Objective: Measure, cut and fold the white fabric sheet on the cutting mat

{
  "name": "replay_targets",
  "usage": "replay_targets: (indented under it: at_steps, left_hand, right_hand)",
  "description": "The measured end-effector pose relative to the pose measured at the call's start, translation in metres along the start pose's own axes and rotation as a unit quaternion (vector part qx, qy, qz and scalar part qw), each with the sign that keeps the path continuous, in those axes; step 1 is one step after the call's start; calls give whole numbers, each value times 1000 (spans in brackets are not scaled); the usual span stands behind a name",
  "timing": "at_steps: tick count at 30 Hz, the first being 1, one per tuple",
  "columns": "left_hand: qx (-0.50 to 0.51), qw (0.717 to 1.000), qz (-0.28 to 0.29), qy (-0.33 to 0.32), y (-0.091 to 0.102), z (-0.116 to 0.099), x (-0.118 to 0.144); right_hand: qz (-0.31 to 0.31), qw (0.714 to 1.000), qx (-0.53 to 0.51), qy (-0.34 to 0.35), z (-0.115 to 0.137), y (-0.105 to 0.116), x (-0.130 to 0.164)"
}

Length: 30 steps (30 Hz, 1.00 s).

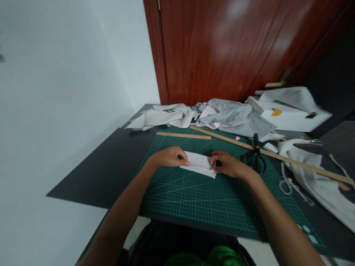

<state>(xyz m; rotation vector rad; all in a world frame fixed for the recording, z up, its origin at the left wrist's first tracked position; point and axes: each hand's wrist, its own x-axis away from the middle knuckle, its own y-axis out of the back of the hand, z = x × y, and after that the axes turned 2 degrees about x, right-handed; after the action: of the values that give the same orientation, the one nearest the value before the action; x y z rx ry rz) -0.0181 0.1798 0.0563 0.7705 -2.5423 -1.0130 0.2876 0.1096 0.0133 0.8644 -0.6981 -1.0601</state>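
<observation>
A small folded piece of off-white fabric [198, 160] lies on the green cutting mat [188, 199], with its layered edge toward me. At its left end, my left hand [173, 156] pinches the cloth between thumb and fingers. My right hand [224, 162] grips the opposite end in the same way, fingers curled. The fabric stretches flat between both hands. Just right of my right hand rest black-handled scissors [254, 157], apart from it.
A short wooden ruler [183, 135] and a long one [230, 140] cross the mat's far side. Crumpled white cloth [166, 116] and grey cloth [230, 112] line the back. At right are a white box [291, 117] and a pale drawstring cloth piece [307, 166].
</observation>
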Motion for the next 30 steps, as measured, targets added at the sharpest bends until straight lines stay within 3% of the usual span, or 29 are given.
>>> replay_targets:
  at_steps: [2, 3, 5, 6, 7, 10, 14, 19, 22, 24, 25, 28, 30]
  left_hand:
    - [-78, 995, -67, 18, -1, -8, 1]
    - [-117, 984, -131, 24, -3, -13, -1]
    - [-181, 947, -266, 11, -13, -21, -6]
    - [-207, 931, -302, -13, -20, -24, -9]
    - [-235, 927, -288, -47, -29, -28, -12]
    - [-282, 942, -133, -123, -58, -34, -15]
    - [-261, 963, -19, -63, -90, -37, -10]
    - [-253, 967, 0, -30, -97, -39, -7]
    - [-251, 967, 13, -37, -93, -40, -7]
    - [-253, 966, 15, -44, -92, -40, -7]
    - [-253, 966, 16, -47, -92, -40, -7]
    - [-251, 966, 21, -56, -93, -39, -8]
    - [-249, 966, 24, -58, -93, -38, -8]
  right_hand:
    - [2, 1000, 3, -3, 1, 1, 1]
    - [2, 1000, 5, -6, 2, 1, 1]
    - [4, 1000, 10, -12, 3, 2, 2]
    - [8, 1000, 12, -14, 4, 3, 2]
    - [12, 1000, 13, -15, 5, 3, 3]
    - [24, 999, 16, -16, 7, 5, 4]
    - [16, 1000, 15, -14, 8, 5, 5]
    - [-9, 996, -62, 57, 5, 14, 5]
    - [-126, 979, -135, 92, 9, 18, 1]
    - [-212, 948, -225, 73, 16, 15, -4]
    - [-227, 927, -294, 60, 20, 11, -6]
    - [-142, 858, -493, 15, 32, -4, -15]
    - [-74, 841, -535, -22, 33, -13, -22]
